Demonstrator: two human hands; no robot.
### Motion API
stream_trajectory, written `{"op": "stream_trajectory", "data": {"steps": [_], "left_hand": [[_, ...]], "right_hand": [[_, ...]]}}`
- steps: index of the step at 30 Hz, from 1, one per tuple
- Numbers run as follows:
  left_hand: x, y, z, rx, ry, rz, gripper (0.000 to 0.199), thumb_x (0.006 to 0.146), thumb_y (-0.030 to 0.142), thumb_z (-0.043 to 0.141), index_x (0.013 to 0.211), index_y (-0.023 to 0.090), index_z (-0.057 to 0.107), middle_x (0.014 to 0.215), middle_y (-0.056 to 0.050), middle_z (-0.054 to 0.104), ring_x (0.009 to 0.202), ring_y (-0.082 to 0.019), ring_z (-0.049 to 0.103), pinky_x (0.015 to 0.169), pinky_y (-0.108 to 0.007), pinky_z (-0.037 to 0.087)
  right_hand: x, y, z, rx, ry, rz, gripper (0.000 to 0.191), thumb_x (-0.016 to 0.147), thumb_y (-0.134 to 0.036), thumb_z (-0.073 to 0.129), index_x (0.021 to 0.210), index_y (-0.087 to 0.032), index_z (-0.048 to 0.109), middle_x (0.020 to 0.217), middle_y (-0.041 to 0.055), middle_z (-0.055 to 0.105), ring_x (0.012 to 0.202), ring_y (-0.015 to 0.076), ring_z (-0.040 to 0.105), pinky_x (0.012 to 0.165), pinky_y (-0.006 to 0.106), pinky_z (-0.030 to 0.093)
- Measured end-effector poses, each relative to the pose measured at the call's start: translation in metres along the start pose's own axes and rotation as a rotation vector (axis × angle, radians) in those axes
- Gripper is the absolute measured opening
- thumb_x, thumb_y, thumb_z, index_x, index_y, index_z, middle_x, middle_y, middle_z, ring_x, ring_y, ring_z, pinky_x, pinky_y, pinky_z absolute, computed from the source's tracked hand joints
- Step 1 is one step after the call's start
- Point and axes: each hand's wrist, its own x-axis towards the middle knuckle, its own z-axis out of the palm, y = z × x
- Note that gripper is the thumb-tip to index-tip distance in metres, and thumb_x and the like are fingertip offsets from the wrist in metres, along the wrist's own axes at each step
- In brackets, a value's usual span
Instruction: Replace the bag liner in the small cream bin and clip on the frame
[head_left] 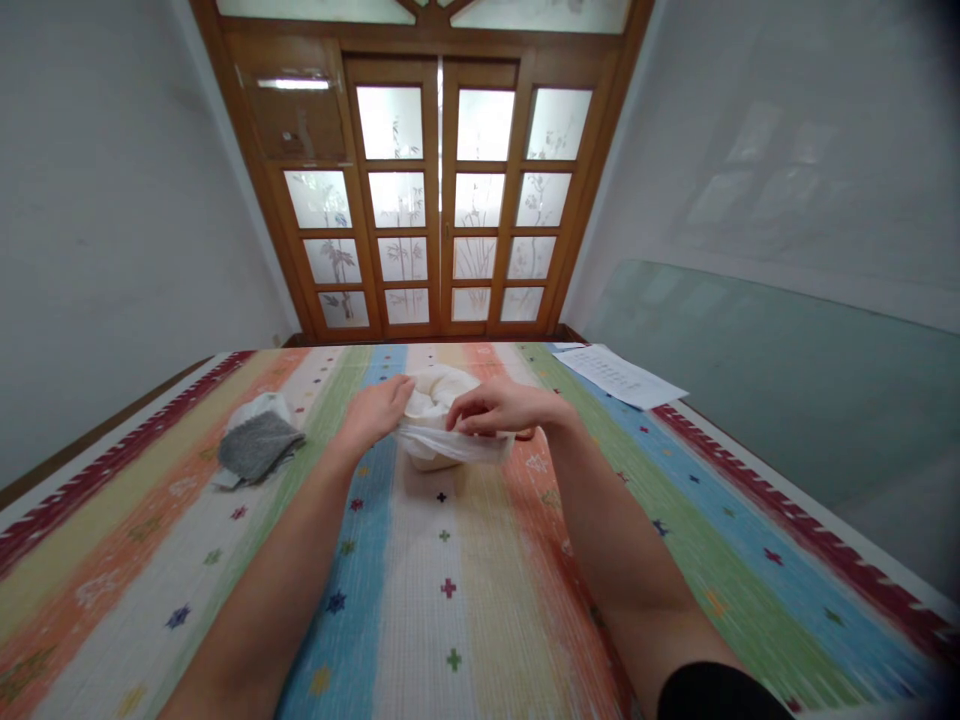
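A round cream container (435,462) stands near the far edge of the table, with a thin white bag or liner (450,443) folded over its rim. My left hand (381,408) is closed on the liner at the container's left side, thumb and fingers at the rim. Over the right front of the rim, my right hand (499,405) has its fingers bent and pressed together on the liner's edge. Soft white folds show inside the opening between the hands. A small brownish item peeks out beside the container at the right, mostly hidden by my right hand.
A grey and white cloth bundle (259,440) lies on the left of the striped tablecloth (420,600). Printed white paper (621,375) rests at the far right. Beyond the table are wooden doors with glass panes (442,200), with walls on both sides.
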Motion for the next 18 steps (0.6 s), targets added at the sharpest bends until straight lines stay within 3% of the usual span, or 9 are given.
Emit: {"op": "stream_trajectory", "data": {"steps": [1, 3, 5, 7, 13, 18], "left_hand": [[0.001, -0.001, 0.0, 0.005, -0.006, -0.032, 0.051, 0.107, 0.054, 0.035, 0.117, 0.022, 0.074, 0.108, -0.015, 0.078, 0.099, -0.033, 0.071, 0.089, -0.041, 0.05], [0.002, -0.002, 0.0, -0.001, 0.008, -0.042, 0.053, 0.107, 0.056, 0.034, 0.114, 0.022, 0.075, 0.105, -0.015, 0.079, 0.096, -0.032, 0.072, 0.087, -0.041, 0.05], [0.003, -0.006, 0.003, -0.04, 0.03, -0.004, 0.049, 0.105, 0.055, 0.04, 0.122, 0.023, 0.072, 0.106, -0.014, 0.079, 0.096, -0.031, 0.072, 0.087, -0.04, 0.051], [0.005, -0.01, 0.008, -0.096, 0.05, 0.022, 0.049, 0.101, 0.052, 0.048, 0.136, 0.022, 0.066, 0.108, -0.014, 0.079, 0.097, -0.031, 0.072, 0.09, -0.041, 0.052], [0.018, -0.027, 0.031, -0.433, -0.001, -0.072, 0.06, 0.094, 0.036, 0.052, 0.152, 0.019, 0.054, 0.132, -0.015, 0.072, 0.114, -0.029, 0.07, 0.103, -0.044, 0.052], [0.024, -0.033, 0.046, -0.792, -0.027, -0.108, 0.054, 0.092, 0.037, 0.051, 0.143, 0.02, 0.059, 0.133, -0.01, 0.072, 0.114, -0.024, 0.07, 0.098, -0.038, 0.057]], "right_hand": [[0.001, 0.0, 0.001, 0.033, 0.027, -0.005, 0.024, 0.095, -0.033, 0.064, 0.11, -0.023, 0.08, 0.079, -0.0005, 0.073, 0.066, 0.0134, 0.063, 0.061, 0.026, 0.045], [0.005, 0.003, 0.002, 0.024, 0.221, -0.032, 0.024, 0.097, -0.032, 0.062, 0.111, -0.022, 0.078, 0.085, 0.0014, 0.074, 0.075, 0.0156, 0.067, 0.068, 0.027, 0.05], [0.012, 0.01, 0.002, -0.079, 0.473, -0.05, 0.021, 0.097, -0.029, 0.061, 0.106, -0.022, 0.078, 0.091, 0.0038, 0.076, 0.084, 0.0185, 0.068, 0.078, 0.031, 0.051], [0.021, 0.022, 0.002, -0.173, 0.621, -0.047, 0.019, 0.097, -0.027, 0.061, 0.104, -0.022, 0.078, 0.1, 0.0066, 0.077, 0.094, 0.0215, 0.068, 0.085, 0.035, 0.052], [0.039, 0.056, 0.006, 0.007, 0.592, -0.066, 0.032, 0.098, -0.036, 0.063, 0.126, -0.024, 0.072, 0.135, 0.0099, 0.071, 0.128, 0.0255, 0.062, 0.11, 0.045, 0.048], [0.055, 0.072, 0.02, 0.202, 0.605, -0.037, 0.043, 0.097, -0.05, 0.065, 0.131, -0.025, 0.069, 0.14, 0.0081, 0.069, 0.129, 0.0239, 0.063, 0.112, 0.041, 0.048]]}}
